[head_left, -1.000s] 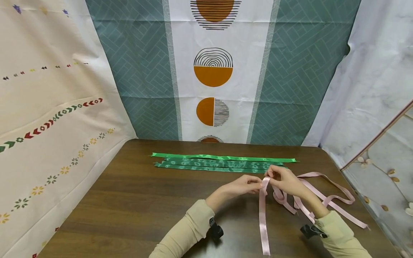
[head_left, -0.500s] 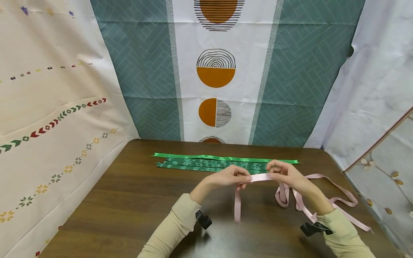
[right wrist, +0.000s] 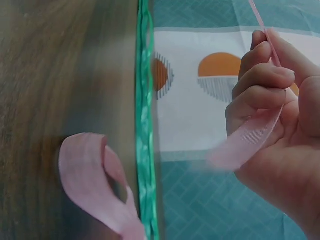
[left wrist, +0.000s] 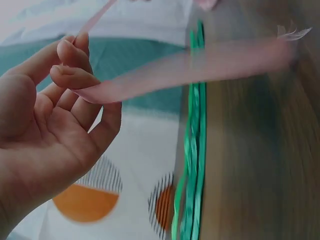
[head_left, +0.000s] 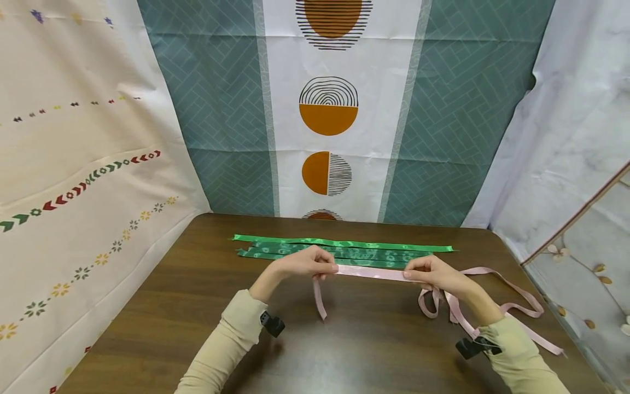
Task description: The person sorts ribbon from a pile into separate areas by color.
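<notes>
A pink satin ribbon [head_left: 370, 272] is stretched nearly level between the two hands, above the table. My left hand [head_left: 306, 261] pinches it near one end, and a short tail [head_left: 319, 300] hangs below the fingers. In the left wrist view that tail [left wrist: 230, 65] swings out with a frayed tip. My right hand [head_left: 435, 275] pinches the ribbon at the other side; in the right wrist view a blurred loose part [right wrist: 245, 142] comes out under the curled fingers. Close behind the hands lie several green ribbons [head_left: 344, 249], side by side in a row.
More pink ribbon [head_left: 526, 328] lies in loose loops on the table's right side, partly behind the right forearm. The brown wooden table [head_left: 197, 317] ends at a patterned cloth backdrop [head_left: 325, 180], with cloths hanging at left and right too.
The left hand has moved left along the pink ribbon, away from the right hand, so the stretch between them is longer and the hanging tail shorter. The right hand has shifted only slightly.
</notes>
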`<state>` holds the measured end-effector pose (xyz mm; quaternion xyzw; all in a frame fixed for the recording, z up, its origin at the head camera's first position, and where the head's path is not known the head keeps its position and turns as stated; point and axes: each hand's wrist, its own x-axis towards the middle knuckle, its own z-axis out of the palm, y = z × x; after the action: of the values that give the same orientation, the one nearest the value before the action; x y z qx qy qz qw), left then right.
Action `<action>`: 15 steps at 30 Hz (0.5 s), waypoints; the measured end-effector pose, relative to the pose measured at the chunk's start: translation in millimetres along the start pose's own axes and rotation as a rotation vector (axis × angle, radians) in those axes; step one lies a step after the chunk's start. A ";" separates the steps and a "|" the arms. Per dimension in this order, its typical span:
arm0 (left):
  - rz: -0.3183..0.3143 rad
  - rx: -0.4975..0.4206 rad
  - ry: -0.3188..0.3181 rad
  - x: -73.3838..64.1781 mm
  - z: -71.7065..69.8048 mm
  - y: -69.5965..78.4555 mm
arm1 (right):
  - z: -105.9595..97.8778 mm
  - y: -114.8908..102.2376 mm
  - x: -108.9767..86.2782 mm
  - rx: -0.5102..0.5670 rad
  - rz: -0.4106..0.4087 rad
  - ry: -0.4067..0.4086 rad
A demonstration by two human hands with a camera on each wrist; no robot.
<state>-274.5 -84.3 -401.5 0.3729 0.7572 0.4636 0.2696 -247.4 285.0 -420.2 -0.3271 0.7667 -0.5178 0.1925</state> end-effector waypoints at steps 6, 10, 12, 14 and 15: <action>-0.087 0.015 0.061 -34.6 -24.2 -21.4 | -1.4 12.1 3.1 -0.020 0.048 0.029; -0.139 -0.013 0.118 -59.2 -40.8 -36.5 | 0.5 17.2 6.5 -0.058 0.134 0.045; -0.154 -0.018 0.146 -69.9 -48.5 -45.3 | 2.2 18.2 8.6 -0.076 0.174 0.043; -0.166 0.000 0.174 -79.5 -55.2 -54.0 | 3.9 18.9 10.5 -0.083 0.207 0.040; -0.178 0.008 0.190 -83.7 -57.9 -58.5 | 4.6 19.5 11.3 -0.084 0.226 0.043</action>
<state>-288.3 -198.5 -424.5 0.2597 0.8112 0.4680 0.2355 -258.4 278.9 -439.4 -0.2351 0.8238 -0.4669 0.2193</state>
